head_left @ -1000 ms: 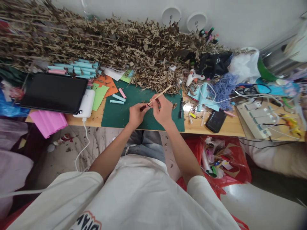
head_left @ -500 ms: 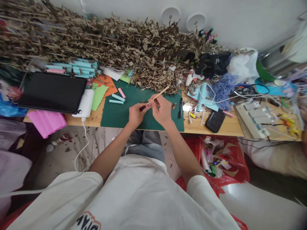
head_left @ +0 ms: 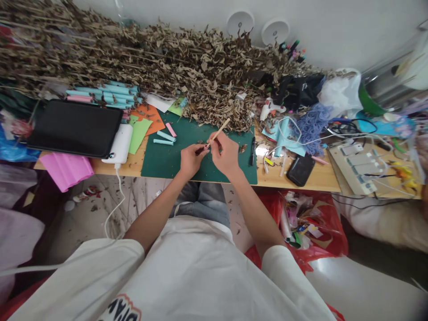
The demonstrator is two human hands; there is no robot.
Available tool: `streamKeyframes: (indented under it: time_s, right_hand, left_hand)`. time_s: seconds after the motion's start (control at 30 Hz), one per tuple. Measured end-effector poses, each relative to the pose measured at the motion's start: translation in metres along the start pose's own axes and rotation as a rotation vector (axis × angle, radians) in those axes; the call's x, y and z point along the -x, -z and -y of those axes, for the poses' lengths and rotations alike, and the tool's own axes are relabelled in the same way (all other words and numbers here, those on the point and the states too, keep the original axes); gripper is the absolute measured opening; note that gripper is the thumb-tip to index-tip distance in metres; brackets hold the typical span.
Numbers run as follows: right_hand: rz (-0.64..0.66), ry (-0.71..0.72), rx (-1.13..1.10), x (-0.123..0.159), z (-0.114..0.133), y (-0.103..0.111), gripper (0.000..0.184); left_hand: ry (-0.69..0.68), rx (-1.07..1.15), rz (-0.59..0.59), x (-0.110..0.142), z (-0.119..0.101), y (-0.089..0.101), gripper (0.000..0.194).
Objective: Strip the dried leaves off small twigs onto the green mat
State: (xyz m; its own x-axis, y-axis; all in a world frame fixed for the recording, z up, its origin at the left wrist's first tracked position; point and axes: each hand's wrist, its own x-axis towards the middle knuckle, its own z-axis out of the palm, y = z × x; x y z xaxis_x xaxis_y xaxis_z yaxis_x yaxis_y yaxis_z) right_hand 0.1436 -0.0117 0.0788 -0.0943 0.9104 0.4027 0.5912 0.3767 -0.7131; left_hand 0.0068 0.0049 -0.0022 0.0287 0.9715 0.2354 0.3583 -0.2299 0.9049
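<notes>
Two bare hands are held close together over a dark green mat [head_left: 163, 165], which is laid on a wooden table [head_left: 274, 177]. By the right hand [head_left: 224, 152], a thin wooden stick [head_left: 222, 129] is gripped between closed fingers, tilted, with its upper end pointed away from the body and to the right. Its lower end is brought to the left fingertips, where a small dark-pink piece [head_left: 207, 146] (too small to be made out clearly) is pinched by the left hand [head_left: 190, 161], the fingers drawn together.

To the left on the mat, two light-blue rolls [head_left: 163, 142] are seen near a pink roll [head_left: 171, 129]. A black pen [head_left: 252, 152] is placed near the mat's right edge. Beyond the mat, dried plants [head_left: 200, 67] are heaped across the back. On the left, a sheet of green paper [head_left: 139, 136] is overlapped with orange paper [head_left: 152, 121], beside a white power bank [head_left: 120, 145] and a black tablet [head_left: 76, 129]. On the right, a glue gun [head_left: 271, 108], a black case [head_left: 301, 169] and tangled purple-blue yarn [head_left: 312, 127] can be seen.
</notes>
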Motion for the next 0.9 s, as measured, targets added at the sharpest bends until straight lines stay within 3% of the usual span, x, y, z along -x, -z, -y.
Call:
streamKeyframes:
  time_s: [0.07,0.23,0.4,0.53,0.7,0.9]
  right_hand:
    - [-0.034,-0.012,-0.016,0.001,0.003,0.005,0.028]
    - [-0.293,-0.138,-0.022,0.009,-0.010,0.019,0.029]
    - [-0.095,-0.152,0.263,0.026,-0.036,0.017,0.025]
    - [0.051,-0.173,0.530,0.034,-0.043,0.013,0.023]
    - [0.074,-0.227,0.689,0.030,-0.050,0.010,0.025]
    - [0.039,-0.229,0.649,0.023,-0.061,0.004,0.029]
  left_hand:
    - [0.002,-0.012,-0.001,0.000,0.001,0.000,0.011]
    - [-0.022,0.003,-0.007,0.002,0.000,0.002,0.011]
    - [-0.018,0.064,-0.053,0.004,-0.007,0.007,0.013]
    - [0.020,0.138,-0.060,0.005,-0.009,0.006,0.015]
    - [0.109,0.199,-0.074,0.004,0.000,0.003,0.037]
    - [0.049,0.156,-0.200,0.004,0.005,0.006,0.045]
